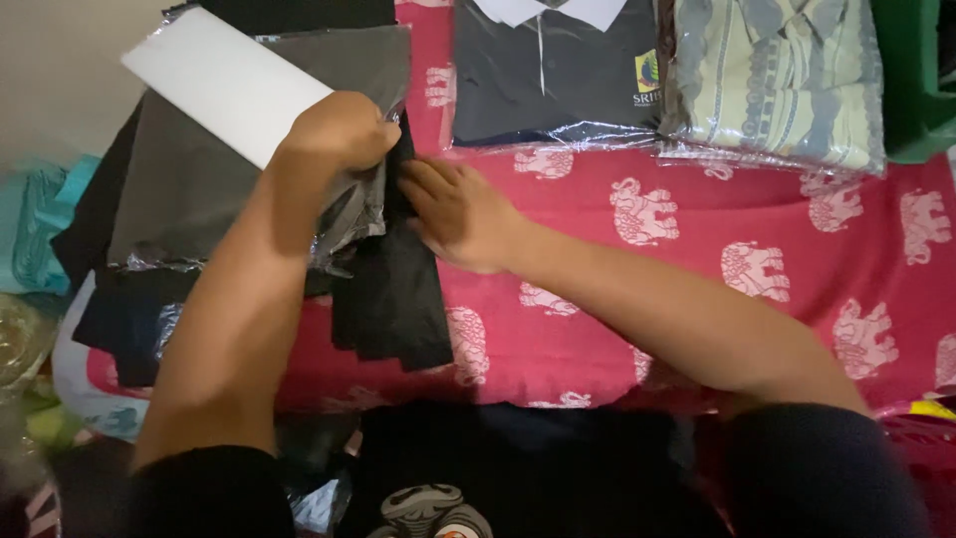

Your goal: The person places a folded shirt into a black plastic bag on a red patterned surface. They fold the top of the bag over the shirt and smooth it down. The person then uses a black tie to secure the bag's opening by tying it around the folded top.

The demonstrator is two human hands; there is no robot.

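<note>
Both forearms reach up from the bottom of the frame: left hand (339, 130) clamped on a clear bag (239, 159) holding a grey garment and white card (224, 85) at upper left, right hand (453, 214) flat, fingers spread, pressing dark cloth (393, 299) at centre, mid-packing by my judgement.

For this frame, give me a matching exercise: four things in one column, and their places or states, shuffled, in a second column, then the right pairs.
Things:
1. white flat card
2. dark navy polo shirt in clear plastic
3. pale green patterned shirt in clear plastic
4. black folded cloth

Places or states:
A. far right at the top, on the red elephant-print cloth
B. under the right hand, lying flat
C. held in the left hand with a grey bagged garment
D. top middle, white collar showing

Pairs: 1-C, 2-D, 3-A, 4-B
</note>
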